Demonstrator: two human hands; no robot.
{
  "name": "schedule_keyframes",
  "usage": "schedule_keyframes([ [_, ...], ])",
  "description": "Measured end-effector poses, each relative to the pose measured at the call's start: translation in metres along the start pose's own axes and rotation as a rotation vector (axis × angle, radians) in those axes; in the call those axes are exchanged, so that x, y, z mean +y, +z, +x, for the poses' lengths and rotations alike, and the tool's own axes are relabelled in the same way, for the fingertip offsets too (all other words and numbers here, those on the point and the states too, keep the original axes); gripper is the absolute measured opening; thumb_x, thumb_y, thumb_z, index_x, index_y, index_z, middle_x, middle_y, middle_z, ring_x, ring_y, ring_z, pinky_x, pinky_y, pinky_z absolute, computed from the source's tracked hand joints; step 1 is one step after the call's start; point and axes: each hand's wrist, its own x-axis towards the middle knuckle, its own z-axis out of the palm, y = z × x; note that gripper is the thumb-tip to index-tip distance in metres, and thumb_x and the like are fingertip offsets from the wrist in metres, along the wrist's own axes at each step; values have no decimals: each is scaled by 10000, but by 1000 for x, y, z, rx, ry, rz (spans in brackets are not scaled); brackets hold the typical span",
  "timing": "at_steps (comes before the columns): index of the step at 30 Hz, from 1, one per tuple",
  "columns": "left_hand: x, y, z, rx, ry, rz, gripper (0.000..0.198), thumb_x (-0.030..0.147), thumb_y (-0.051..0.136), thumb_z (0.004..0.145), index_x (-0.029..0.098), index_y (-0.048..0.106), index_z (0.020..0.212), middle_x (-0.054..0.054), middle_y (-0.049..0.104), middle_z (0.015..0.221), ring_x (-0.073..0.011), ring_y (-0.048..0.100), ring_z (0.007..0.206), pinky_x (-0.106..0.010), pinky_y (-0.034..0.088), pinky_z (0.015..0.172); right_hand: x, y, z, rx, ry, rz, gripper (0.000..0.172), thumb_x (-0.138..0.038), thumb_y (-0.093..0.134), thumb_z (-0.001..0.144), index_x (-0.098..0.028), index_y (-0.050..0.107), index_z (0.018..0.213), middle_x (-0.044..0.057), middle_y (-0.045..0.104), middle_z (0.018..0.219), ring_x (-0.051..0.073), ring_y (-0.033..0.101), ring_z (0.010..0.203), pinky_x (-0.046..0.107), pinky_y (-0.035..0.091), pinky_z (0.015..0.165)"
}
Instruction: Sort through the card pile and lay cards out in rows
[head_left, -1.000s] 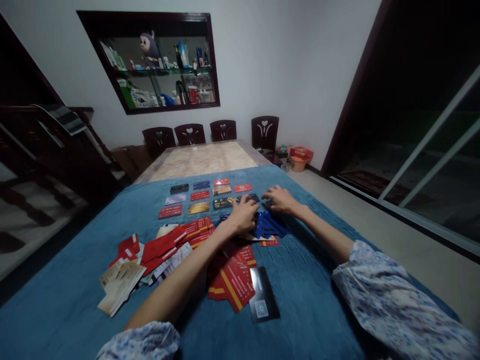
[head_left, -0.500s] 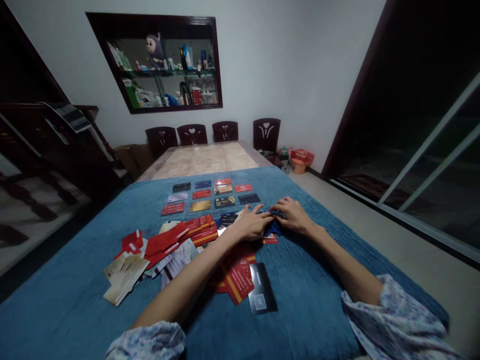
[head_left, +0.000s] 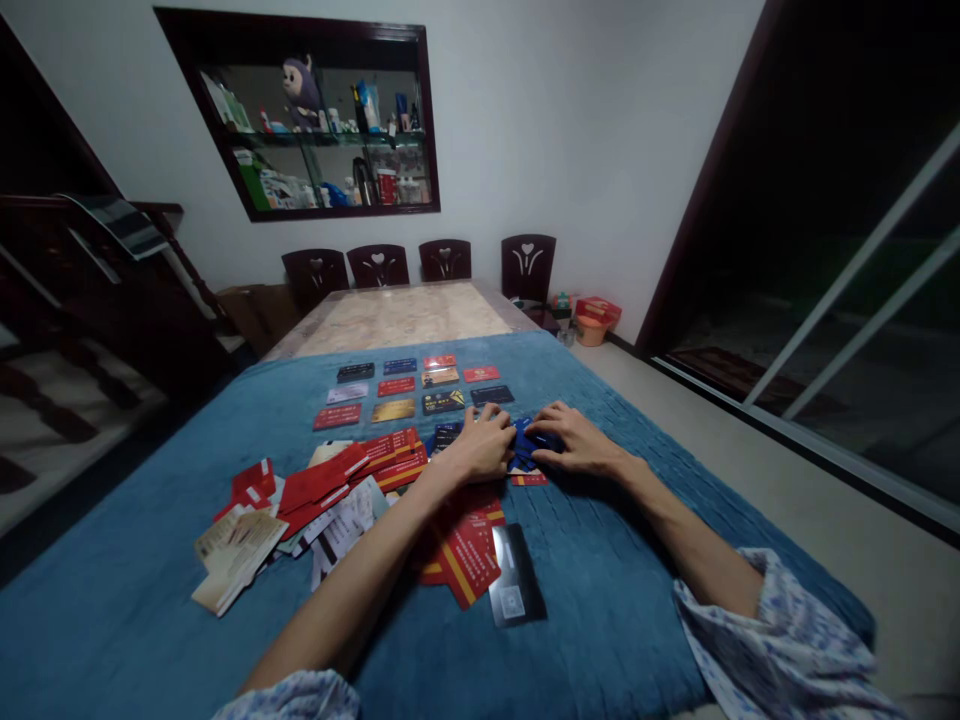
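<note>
Both my hands meet over a small heap of blue cards [head_left: 526, 441] on the blue cloth [head_left: 630, 600]. My left hand [head_left: 480, 445] curls its fingers onto the left side of the heap. My right hand [head_left: 571, 441] presses its fingers on the right side, squeezing the cards between the two hands. Beyond them lies a neat grid of single cards [head_left: 411, 388] in rows. A loose pile of red cards [head_left: 352, 475] spreads to the left of my left arm. More red cards [head_left: 469, 550] and a black card [head_left: 514, 590] lie under and beside my left forearm.
Cream and white cards [head_left: 232, 548] lie at the pile's left end. The bare marble tabletop [head_left: 405, 315] continues past the cloth, with several dark chairs [head_left: 450, 258] at its far end. A wall cabinet [head_left: 315, 125] holds bottles and a plush toy. A sliding glass door [head_left: 862, 300] stands at the right.
Both hands drew back from the card rows toward me and closed in on the blue cards, which went from a spread-out scatter to a tight heap between them.
</note>
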Motion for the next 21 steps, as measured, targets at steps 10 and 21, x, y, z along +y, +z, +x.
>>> schedule_keyframes([
  [10,-11,6,0,15,-10,-78,279,274,618,866,200,657,1132,-130,613,1235,-347,386,1295,-592,347,1005,3,3,-1,-17,13,59,543,-484,778,737,-169,701,1172,136,646,1115,292,530,1030,463,454,913],
  [21,-19,1,-2,25,85,-59,199,292,588,909,193,691,1047,-126,665,1136,-350,380,1304,-573,336,997,4,-2,-2,11,-18,78,377,-372,743,766,-178,733,1090,112,671,1022,263,550,969,422,457,887],
])
